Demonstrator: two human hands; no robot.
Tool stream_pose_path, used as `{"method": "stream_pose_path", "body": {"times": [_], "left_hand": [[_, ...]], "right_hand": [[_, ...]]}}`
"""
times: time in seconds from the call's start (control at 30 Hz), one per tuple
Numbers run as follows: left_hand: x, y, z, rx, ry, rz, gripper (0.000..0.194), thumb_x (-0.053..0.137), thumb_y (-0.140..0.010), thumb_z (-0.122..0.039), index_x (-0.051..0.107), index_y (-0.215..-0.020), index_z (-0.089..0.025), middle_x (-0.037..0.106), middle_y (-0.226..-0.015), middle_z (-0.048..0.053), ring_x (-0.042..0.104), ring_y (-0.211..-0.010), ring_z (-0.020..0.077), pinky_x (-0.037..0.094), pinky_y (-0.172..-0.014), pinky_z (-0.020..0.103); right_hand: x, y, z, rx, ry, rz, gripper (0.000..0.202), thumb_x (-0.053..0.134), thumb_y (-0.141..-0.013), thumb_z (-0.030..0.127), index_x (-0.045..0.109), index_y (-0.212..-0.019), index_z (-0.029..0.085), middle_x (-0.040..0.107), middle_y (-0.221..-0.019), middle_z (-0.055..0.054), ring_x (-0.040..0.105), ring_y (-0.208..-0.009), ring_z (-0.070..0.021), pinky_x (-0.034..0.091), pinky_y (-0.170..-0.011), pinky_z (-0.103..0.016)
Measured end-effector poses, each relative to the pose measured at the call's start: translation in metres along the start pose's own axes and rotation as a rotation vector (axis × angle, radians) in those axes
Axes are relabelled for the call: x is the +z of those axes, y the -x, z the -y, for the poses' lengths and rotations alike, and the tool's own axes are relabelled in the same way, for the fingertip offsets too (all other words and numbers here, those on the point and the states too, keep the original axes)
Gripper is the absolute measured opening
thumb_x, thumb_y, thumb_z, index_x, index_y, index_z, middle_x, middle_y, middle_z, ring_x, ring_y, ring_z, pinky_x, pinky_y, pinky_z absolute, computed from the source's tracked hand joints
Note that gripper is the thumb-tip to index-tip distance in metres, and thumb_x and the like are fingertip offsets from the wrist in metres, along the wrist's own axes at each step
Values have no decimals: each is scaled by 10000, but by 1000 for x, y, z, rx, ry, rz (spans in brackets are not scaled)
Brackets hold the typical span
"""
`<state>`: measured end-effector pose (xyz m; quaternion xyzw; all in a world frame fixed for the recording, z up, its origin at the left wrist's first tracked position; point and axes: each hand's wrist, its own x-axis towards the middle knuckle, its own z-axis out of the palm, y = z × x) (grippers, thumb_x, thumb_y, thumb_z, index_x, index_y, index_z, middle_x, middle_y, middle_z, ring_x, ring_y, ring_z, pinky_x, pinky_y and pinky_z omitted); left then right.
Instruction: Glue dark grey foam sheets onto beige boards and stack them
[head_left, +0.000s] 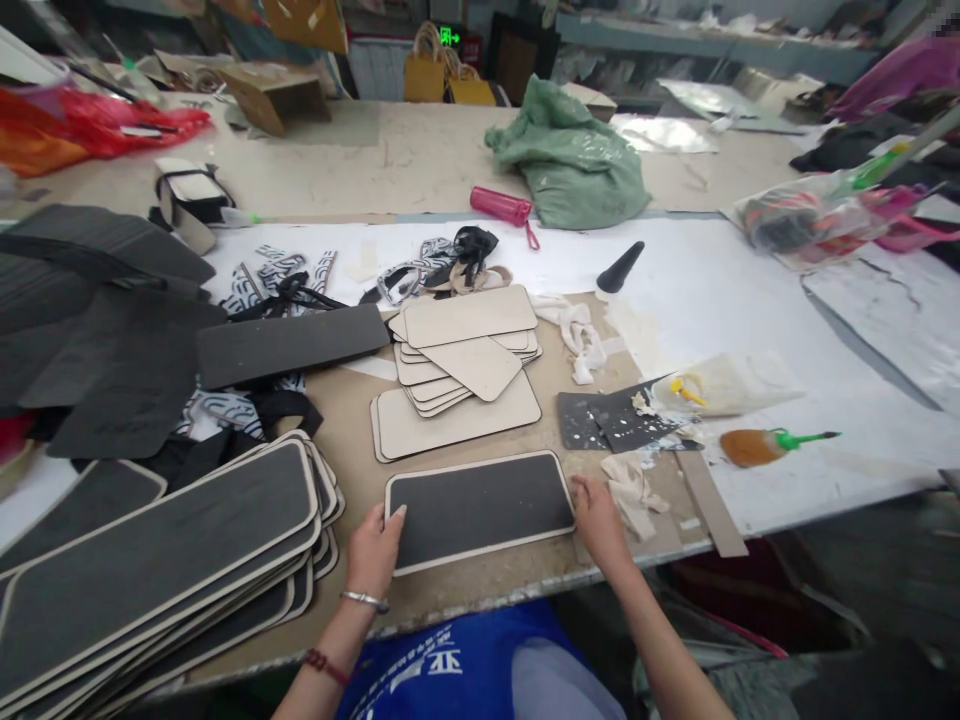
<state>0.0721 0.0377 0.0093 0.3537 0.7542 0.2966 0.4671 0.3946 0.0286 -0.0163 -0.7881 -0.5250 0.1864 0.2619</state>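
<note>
A dark grey rectangular panel with a beige border and rounded corners [480, 508] lies before me near the table's front edge. My left hand [376, 548] grips its left end, the thumb on the top face. At the opposite end, my right hand [598, 520] has its fingers closed on the right edge; the fingertips underneath are hidden. Just behind the panel sits an uneven stack of plain beige panels [472, 350]. To the left, several bordered dark panels [172, 550] are piled up, close to my left forearm.
Dark grey sheets [112, 330] heap up at the left. On the right are a glue-spotted dark board [619, 415], an amber bottle with a green nozzle [750, 446] and a beige strip [712, 505]. Farther back lie a black cone [621, 268], a pink pouch [501, 205] and a green bag [574, 160].
</note>
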Motion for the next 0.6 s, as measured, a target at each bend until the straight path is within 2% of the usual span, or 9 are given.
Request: {"method": "stream_pose_path", "body": {"times": [0.07, 0.2, 0.27, 0.37, 0.47, 0.6], "left_hand": [[0, -1, -1, 23, 4, 24, 362, 560, -622, -513, 588, -705, -162, 604, -603, 23, 593, -675, 213, 485, -641, 319], [3, 0, -1, -2, 145, 79, 370, 578, -609, -525, 562, -636, -156, 565, -539, 0, 554, -595, 182, 463, -593, 299], [4, 0, -1, 6, 181, 75, 347, 582, -616, -501, 563, -627, -156, 557, -534, -6, 547, -598, 175, 456, -597, 290], [1, 0, 0, 14, 196, 42, 303, 584, -624, -461, 563, -614, -158, 555, -540, -12, 545, -616, 170, 449, -603, 275], [-5, 1, 2, 18, 217, 51, 283, 563, -640, -438, 561, -634, -155, 547, -549, -19, 536, -619, 164, 439, -596, 263], [-10, 0, 8, 32, 254, 107, 281, 518, -684, -419, 560, -717, -143, 549, -592, -28, 518, -637, 148, 424, -613, 256]], "right_hand": [[-4, -5, 4, 39, -27, 39, 357, 312, -794, 317, 630, -852, 164, 634, -741, -99, 592, -718, -228, 479, -668, -375], [-16, -8, 16, 75, -90, 124, 408, 370, -762, 457, 643, -790, 155, 631, -674, -71, 584, -649, -205, 457, -593, -321], [-23, -7, 21, 126, -116, 235, 438, 408, -716, 543, 625, -666, 165, 610, -612, -55, 566, -618, -204, 434, -562, -306], [-30, -3, 28, 149, -107, 362, 462, 424, -668, 620, 509, -492, 201, 522, -498, -12, 505, -548, -183, 384, -515, -287], [-34, 4, 35, 113, -121, 328, 448, 416, -681, 618, 421, -481, 217, 449, -484, 17, 447, -528, -152, 350, -506, -268], [-30, 11, 46, 97, -151, 301, 428, 349, -743, 586, 414, -533, 219, 433, -542, 14, 450, -576, -145, 356, -548, -259]]}}
